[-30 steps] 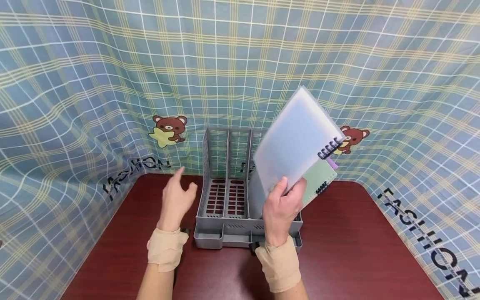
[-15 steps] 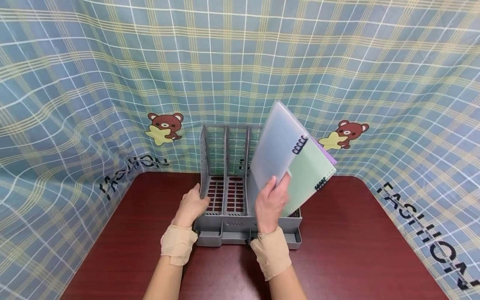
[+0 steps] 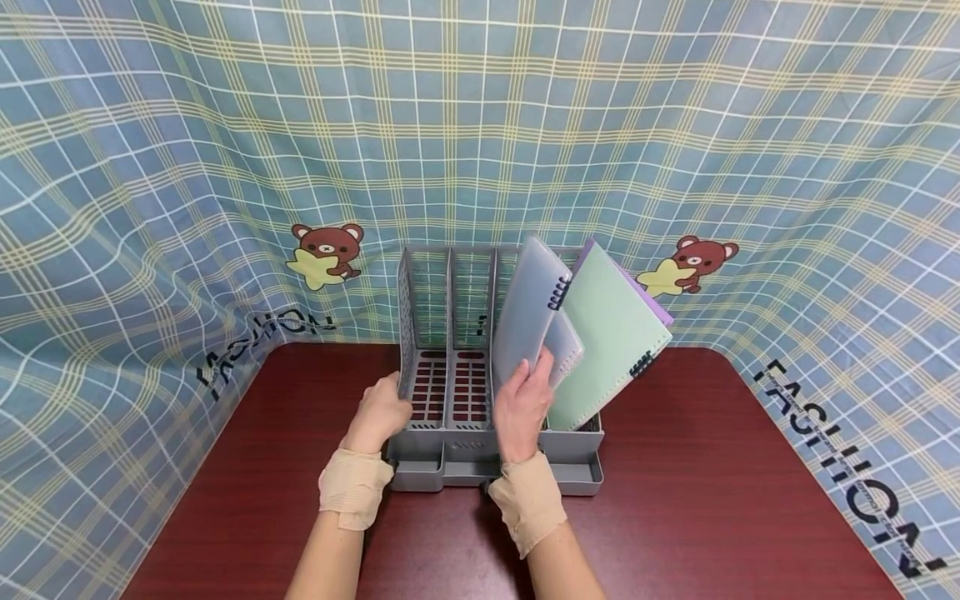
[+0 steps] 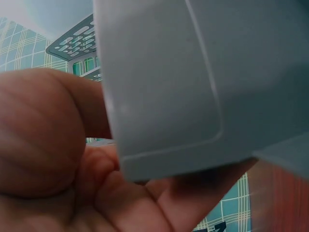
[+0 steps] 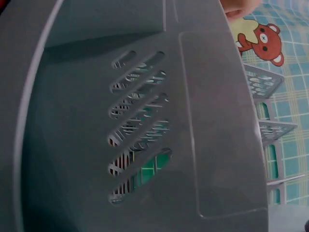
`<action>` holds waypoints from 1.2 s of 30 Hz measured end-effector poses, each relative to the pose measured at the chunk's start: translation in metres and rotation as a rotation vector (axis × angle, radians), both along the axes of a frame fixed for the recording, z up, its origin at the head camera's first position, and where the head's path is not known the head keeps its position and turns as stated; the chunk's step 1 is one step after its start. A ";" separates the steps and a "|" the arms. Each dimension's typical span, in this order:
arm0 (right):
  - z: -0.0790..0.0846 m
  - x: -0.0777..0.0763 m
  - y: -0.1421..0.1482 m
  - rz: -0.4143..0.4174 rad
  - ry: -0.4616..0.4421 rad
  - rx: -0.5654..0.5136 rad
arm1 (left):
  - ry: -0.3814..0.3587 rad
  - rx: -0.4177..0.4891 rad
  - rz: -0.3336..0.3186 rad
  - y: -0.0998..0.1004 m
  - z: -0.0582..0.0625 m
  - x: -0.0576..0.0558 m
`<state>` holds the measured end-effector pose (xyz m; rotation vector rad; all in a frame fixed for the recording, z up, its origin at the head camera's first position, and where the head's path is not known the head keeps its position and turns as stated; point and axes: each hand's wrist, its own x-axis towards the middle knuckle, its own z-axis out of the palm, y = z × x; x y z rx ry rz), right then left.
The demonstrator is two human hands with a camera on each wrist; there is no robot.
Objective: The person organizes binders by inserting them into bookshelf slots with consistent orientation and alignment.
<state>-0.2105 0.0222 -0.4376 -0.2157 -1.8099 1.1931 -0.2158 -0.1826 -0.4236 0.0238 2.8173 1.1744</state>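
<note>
A grey file organizer (image 3: 468,442) with upright slots stands on the table. My left hand (image 3: 380,410) grips the front of its left side wall, and in the left wrist view the thumb (image 4: 38,130) and fingers lie on either side of the grey plastic. My right hand (image 3: 521,412) pinches the lower front edge of a translucent notebook (image 3: 525,300) with black rings, which stands tilted in the third slot. Another translucent notebook (image 3: 566,343) shows just behind it. A green notebook (image 3: 607,337) and a purple one (image 3: 654,302) lean in the rightmost slot.
Shallow trays (image 3: 576,475) run along the organizer's front. Its two left slots show bare slatted floors (image 3: 470,387). A dark red table (image 3: 712,483) lies under it, and a plaid curtain (image 3: 450,125) hangs close behind and at both sides.
My right hand has brought the translucent notebook left and down into the third slot, uncovering the green notebook. The left hand has moved from beside the organizer onto its left wall.
</note>
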 end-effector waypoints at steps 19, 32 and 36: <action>0.017 0.015 0.013 0.215 -0.479 0.282 | -0.022 0.022 -0.012 -0.005 0.001 0.000; 0.029 0.026 0.037 0.360 -0.636 0.357 | -0.032 0.004 -0.023 -0.006 0.000 -0.004; 0.030 0.025 0.037 0.355 -0.645 0.372 | -0.047 0.002 -0.015 -0.006 0.000 -0.003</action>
